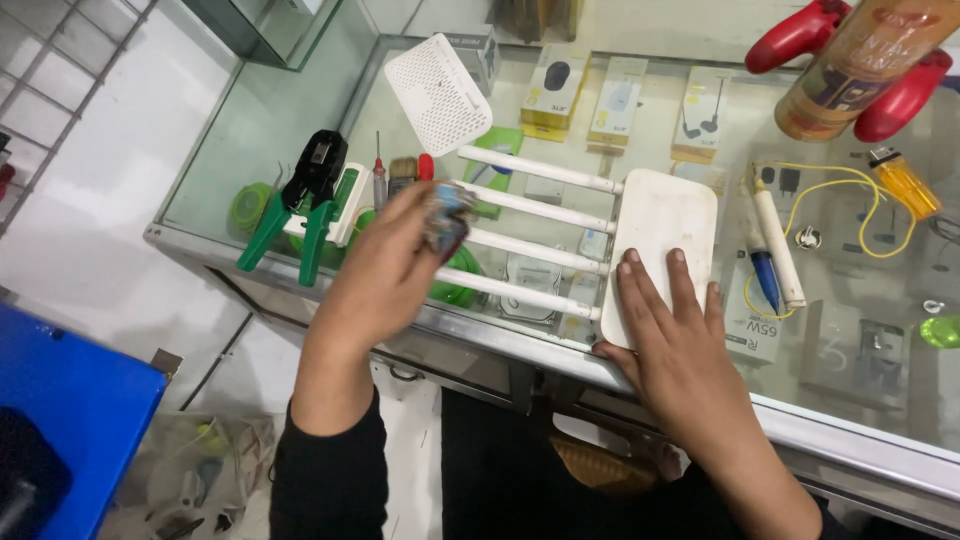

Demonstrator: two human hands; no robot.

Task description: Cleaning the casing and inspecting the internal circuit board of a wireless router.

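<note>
A white router (661,230) lies on the glass counter (270,130), its several white antennas (540,170) pointing left. My right hand (672,330) lies flat on the router's near end, fingers spread. My left hand (395,265) hovers over the antennas and grips a small crumpled, blurred multicoloured thing (447,215); what it is I cannot tell.
A green-handled black crimping tool (305,195), a small screwdriver (379,180) and a brush lie left. A white perforated cover (438,95) sits behind. A soldering iron (775,245) with yellow cable, an orange lighter (905,183), a can and red controller (860,60) are right. Boxed goods show under the glass.
</note>
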